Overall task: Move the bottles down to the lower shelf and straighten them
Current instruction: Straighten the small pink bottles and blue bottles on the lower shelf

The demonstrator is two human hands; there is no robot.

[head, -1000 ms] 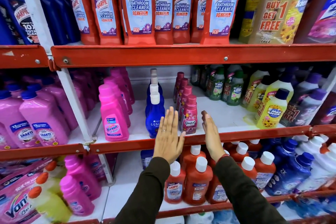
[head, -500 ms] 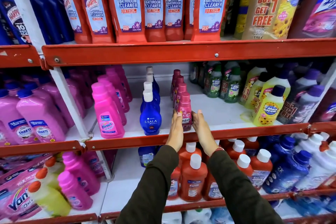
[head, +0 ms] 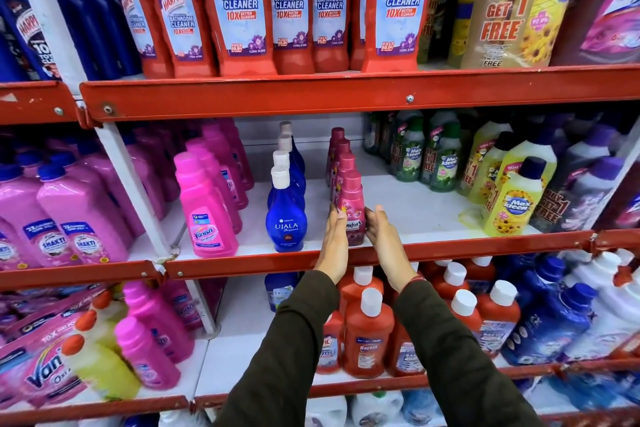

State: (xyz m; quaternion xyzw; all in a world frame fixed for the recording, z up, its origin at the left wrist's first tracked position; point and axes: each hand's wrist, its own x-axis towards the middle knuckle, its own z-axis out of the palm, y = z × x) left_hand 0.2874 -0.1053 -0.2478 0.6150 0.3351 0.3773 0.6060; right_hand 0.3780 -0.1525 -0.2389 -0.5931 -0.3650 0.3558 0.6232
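Front Comfort bottle (head: 350,208) cupped, not yet moved
Your left hand (head: 335,242) and right hand (head: 382,238) grasp it; the row behind awaits

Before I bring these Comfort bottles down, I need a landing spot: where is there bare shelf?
Lower shelf: bare white strip between the pink bottles and red Bactin bottles; rightward is packed. Middle shelf: open patch between the Comfort row and yellow Max Kleen bottles.

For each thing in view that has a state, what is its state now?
Front Comfort bottle: upright, on the middle shelf, gripped from both sides.
Left hand: closed on its left side.
Right hand: closed on its right side.
Ujala bottle: upright, capped, untouched.
Vanish bottle: upright, untouched.
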